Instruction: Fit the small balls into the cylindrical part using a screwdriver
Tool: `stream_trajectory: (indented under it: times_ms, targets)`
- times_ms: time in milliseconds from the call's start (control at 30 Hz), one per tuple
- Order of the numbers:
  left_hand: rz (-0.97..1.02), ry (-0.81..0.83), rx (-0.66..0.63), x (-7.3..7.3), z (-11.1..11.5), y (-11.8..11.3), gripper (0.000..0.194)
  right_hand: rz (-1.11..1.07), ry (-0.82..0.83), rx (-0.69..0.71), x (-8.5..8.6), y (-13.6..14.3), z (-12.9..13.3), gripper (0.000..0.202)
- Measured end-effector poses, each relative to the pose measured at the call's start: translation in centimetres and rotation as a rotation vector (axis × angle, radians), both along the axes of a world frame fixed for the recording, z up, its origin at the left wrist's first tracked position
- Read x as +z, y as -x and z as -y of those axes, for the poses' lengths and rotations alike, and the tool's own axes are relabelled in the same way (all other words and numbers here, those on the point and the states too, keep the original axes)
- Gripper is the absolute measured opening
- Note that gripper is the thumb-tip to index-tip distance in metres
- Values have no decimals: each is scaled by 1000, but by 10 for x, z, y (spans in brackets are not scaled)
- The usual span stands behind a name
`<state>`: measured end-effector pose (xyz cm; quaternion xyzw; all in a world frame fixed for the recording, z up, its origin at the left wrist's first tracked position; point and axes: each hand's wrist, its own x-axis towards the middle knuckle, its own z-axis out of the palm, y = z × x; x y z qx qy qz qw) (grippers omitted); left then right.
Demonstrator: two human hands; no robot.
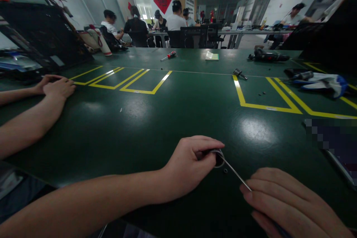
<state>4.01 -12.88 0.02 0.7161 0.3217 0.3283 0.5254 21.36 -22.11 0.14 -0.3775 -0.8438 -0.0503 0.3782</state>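
Observation:
My left hand (192, 167) is closed on a small round metal part (219, 159), hollow and ring-shaped at the end facing me. Most of that part is hidden by the fingers. My right hand (287, 200) grips a screwdriver (237, 174) with a long thin shaft; its handle is almost wholly covered by the palm. The shaft's tip reaches into the part's opening, where I cannot see its end. Just below the part, a tiny dark nut-like piece (225, 171) lies on the green table (134, 137).
Another person's hands (58, 85) rest at the table's left. Yellow tape marks (270, 108) cross the table. Further back lie a red-handled screwdriver (169, 55), a small metal part (239, 73), a power tool (269, 55) and a glove (323, 83). A blurred-out device (334, 148) lies right.

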Motion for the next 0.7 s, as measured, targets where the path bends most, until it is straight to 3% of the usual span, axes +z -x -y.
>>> stream_trajectory:
  times_ms: [200, 300, 400, 500, 700]
  targets:
    - [2, 42, -18, -2, -2, 2, 27, 0, 11, 37, 0, -14, 0, 12]
    - [13, 180, -2, 1, -5, 2, 30, -240, 178, 69, -3, -26, -1, 11]
    - [48, 303, 23, 7, -7, 2, 37, -680, 485, -110, -6, -29, -4, 22]
    - [45, 370, 45, 11, -7, 1, 36, -965, 780, -264, -6, -23, -9, 27]
    - [45, 458, 15, 10, -6, 3, 35, -1094, 857, -351, -3, -16, -15, 29]
